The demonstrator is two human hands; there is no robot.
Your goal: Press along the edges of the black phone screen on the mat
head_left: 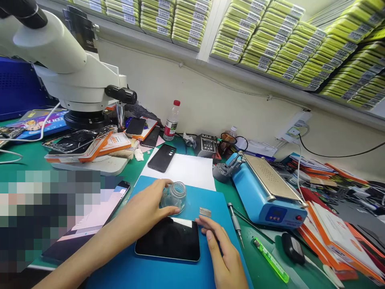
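My left hand (161,202) reaches across the blue mat (117,269) with thumb and fingers wrapped round a small clear glass jar (177,196). The jar has no lid on it. Just below it lies a phone (168,243) with a dark screen facing up, and a pale strip shows along its top edge. My right hand (222,251) rests at the phone's right side, its fingers loosely curved and apart with nothing seen in them. Close above these fingertips is a small flat metallic piece (205,212).
A microscope (69,76) stands at the left. A blue heating plate (255,196), screwdriver (236,224) and green cutter (270,260) are at right. Behind lie white paper (192,168), a black phone back (162,157) and a bottle (171,122).
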